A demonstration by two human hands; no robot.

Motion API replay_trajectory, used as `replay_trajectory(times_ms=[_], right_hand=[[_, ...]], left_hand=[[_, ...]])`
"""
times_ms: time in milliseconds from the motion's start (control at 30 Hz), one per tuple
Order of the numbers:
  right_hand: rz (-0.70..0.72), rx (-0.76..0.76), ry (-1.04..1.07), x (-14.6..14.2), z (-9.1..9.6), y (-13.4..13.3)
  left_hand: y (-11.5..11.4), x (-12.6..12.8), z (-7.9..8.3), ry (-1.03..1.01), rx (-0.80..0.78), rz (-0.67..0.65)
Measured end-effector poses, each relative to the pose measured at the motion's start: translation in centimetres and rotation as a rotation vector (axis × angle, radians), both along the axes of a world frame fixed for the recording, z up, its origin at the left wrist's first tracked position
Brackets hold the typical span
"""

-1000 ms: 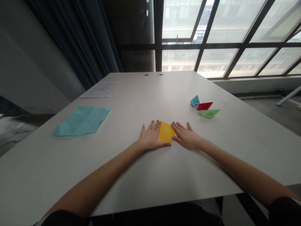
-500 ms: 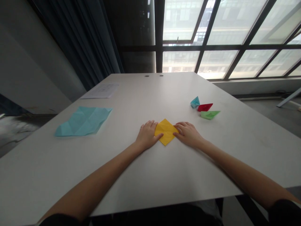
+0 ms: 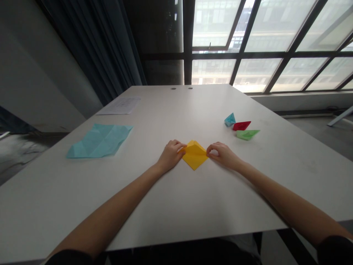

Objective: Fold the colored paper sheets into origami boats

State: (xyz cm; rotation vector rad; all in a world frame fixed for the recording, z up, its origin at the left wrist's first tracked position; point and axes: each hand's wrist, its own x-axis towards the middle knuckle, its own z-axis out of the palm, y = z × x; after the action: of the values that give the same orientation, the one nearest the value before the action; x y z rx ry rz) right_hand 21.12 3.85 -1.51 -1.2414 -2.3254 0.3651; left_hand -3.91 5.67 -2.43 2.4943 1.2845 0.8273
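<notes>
A yellow folded paper (image 3: pixel 194 156), diamond-shaped, lies on the white table in front of me. Its far tip rises a little and shows a fold. My left hand (image 3: pixel 172 154) pinches its left corner between thumb and fingers. At the opposite corner, my right hand (image 3: pixel 223 154) grips the paper the same way, with fingers curled. The near tip points toward me and lies uncovered between the hands.
Three small folded paper pieces sit at the right: a blue one (image 3: pixel 230 120), a red one (image 3: pixel 242 126) and a green one (image 3: pixel 248 134). A creased light-blue sheet (image 3: pixel 100 141) lies at the left, with a printed white sheet (image 3: pixel 120 105) behind it on the table (image 3: pixel 165 209).
Both hands have gone from lying flat on the yellow paper to pinching its side corners. The paper's far part has lifted and bent.
</notes>
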Motion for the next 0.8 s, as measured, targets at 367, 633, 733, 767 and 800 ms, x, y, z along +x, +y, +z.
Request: replay_trajectory(times_ms=[367,633,733,767,800], right_hand=[[0.272,0.076,-0.039,0.1,0.5,-0.4],[0.262,0.085,-0.141,-0.5,1.5,-1.3],[0.184,0.101,-0.174,-1.1,1.3,-1.6],[0.167,0.113,-0.180,-1.3,1.2,-1.7],[0.160,0.125,-0.185,-1.5,1.0,-1.8]], left_hand=[[-0.2,-1.3,1.1,0.168,0.028,-0.285],[-2.1,-0.1,2.5,0.400,0.092,-0.219],[-3.3,1.2,2.2,0.402,0.103,-0.120],[-3.6,1.6,2.0,0.388,0.101,-0.124],[-3.9,2.0,1.9,0.373,0.094,-0.142]])
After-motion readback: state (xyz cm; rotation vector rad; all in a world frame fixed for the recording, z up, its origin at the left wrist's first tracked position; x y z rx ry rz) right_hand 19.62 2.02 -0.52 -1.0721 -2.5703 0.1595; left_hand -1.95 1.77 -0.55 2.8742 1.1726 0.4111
